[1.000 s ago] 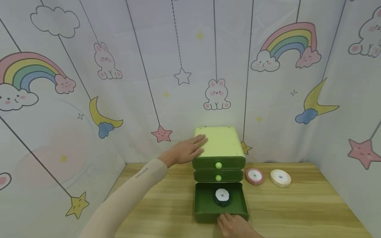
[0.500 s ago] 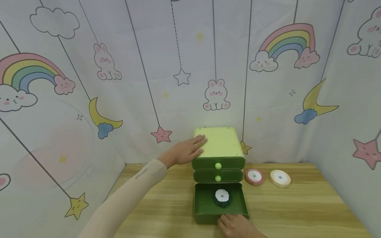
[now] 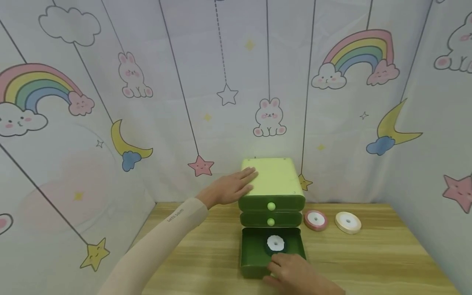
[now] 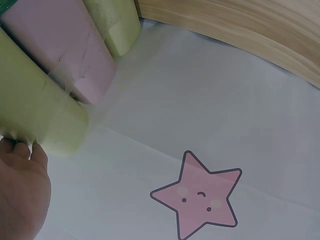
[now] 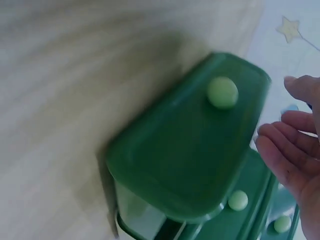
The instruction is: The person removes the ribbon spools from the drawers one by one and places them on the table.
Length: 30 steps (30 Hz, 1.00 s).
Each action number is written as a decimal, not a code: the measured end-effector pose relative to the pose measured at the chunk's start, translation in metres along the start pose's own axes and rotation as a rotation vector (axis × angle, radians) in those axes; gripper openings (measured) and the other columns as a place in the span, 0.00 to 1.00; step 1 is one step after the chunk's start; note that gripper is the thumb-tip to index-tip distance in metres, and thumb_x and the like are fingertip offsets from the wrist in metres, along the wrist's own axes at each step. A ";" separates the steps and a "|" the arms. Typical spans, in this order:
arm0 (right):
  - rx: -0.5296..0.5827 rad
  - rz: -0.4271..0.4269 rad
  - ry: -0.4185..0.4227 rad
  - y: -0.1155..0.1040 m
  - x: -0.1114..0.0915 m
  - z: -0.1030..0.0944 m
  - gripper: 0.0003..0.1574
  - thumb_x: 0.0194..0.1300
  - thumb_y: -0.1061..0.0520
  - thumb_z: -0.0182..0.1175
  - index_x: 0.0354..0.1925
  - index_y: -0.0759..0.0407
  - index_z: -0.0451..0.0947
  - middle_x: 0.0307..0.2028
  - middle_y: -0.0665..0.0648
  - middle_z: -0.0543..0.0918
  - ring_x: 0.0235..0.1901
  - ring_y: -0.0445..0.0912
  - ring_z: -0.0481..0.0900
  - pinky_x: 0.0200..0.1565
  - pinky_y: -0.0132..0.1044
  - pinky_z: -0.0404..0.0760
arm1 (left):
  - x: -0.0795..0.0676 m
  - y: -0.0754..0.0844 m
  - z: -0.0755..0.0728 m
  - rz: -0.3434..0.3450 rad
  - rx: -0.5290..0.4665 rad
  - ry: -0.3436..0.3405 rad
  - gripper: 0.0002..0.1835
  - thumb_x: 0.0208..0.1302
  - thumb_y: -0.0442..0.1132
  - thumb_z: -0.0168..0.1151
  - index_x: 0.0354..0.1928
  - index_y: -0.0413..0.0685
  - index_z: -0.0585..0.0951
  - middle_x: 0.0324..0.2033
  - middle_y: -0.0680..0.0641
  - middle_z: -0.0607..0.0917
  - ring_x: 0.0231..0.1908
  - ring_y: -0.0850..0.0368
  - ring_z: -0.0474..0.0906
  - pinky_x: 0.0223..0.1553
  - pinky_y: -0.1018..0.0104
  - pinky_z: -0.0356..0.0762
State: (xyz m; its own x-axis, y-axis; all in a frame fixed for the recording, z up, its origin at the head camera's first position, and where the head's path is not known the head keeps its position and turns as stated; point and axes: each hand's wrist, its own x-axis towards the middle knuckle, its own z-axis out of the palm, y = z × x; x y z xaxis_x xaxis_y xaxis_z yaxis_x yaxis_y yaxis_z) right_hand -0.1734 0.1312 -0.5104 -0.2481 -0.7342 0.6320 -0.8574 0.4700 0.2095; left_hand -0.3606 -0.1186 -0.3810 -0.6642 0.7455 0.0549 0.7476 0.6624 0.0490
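Note:
A small cabinet point(image 3: 278, 178) has a pale green top, dark green drawer fronts and round light-green knobs. My left hand point(image 3: 226, 188) rests on the left of its top, fingers straight. The bottom drawer point(image 3: 252, 256) is pulled out; a ribbon spool point(image 3: 275, 242) with a white face and dark rim lies in it. My right hand point(image 3: 295, 272) is over the drawer's front edge, fingertips near the spool. In the right wrist view, the right fingers point(image 5: 287, 150) are loosely bent and hold nothing, beside the drawer front with its knob point(image 5: 222, 92).
To the cabinet's right, a pink ribbon spool point(image 3: 316, 220) and a cream ribbon spool point(image 3: 348, 222) lie on the wooden table point(image 3: 350, 262). The two upper drawers point(image 3: 254, 211) are closed. Behind stands a white curtain point(image 3: 236, 135) printed with stars, rabbits and rainbows.
My right hand has left the bottom drawer's front and moved up over its edge towards the spool. The left hand has stayed on the cabinet top.

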 end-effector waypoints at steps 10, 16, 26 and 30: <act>0.064 0.128 -0.084 0.020 0.009 -0.019 0.16 0.59 0.44 0.79 0.37 0.50 0.84 0.33 0.43 0.79 0.30 0.30 0.73 0.33 0.20 0.75 | 0.001 -0.001 -0.001 0.024 0.012 0.009 0.36 0.84 0.65 0.28 0.86 0.63 0.45 0.86 0.54 0.46 0.86 0.56 0.44 0.82 0.51 0.57; 0.058 0.139 -0.164 0.032 0.012 -0.024 0.17 0.64 0.41 0.75 0.40 0.49 0.85 0.38 0.44 0.83 0.35 0.35 0.81 0.36 0.26 0.81 | 0.001 -0.003 -0.002 0.028 0.053 0.008 0.36 0.84 0.64 0.28 0.86 0.63 0.46 0.86 0.53 0.48 0.85 0.54 0.46 0.83 0.52 0.55; 0.187 0.281 -0.471 0.059 0.014 -0.026 0.29 0.71 0.32 0.64 0.48 0.56 0.87 0.42 0.51 0.86 0.39 0.38 0.82 0.38 0.31 0.83 | 0.002 -0.004 -0.002 0.043 0.130 -0.011 0.36 0.84 0.64 0.26 0.86 0.61 0.44 0.86 0.52 0.48 0.85 0.55 0.46 0.84 0.57 0.51; 0.214 0.294 -0.540 0.067 0.014 -0.024 0.29 0.70 0.37 0.68 0.52 0.60 0.86 0.45 0.54 0.88 0.43 0.42 0.84 0.41 0.32 0.85 | 0.002 -0.003 -0.002 0.045 0.132 -0.012 0.36 0.85 0.64 0.25 0.86 0.61 0.44 0.86 0.52 0.47 0.85 0.55 0.45 0.84 0.58 0.50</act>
State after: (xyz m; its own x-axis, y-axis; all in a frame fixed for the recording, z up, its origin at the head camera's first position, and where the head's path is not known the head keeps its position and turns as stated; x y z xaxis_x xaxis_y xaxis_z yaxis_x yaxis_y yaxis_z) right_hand -0.2239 0.1638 -0.4694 -0.6298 -0.7590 0.1649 -0.7764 0.6218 -0.1033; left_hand -0.3643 -0.1189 -0.3785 -0.6304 0.7751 0.0420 0.7707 0.6315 -0.0854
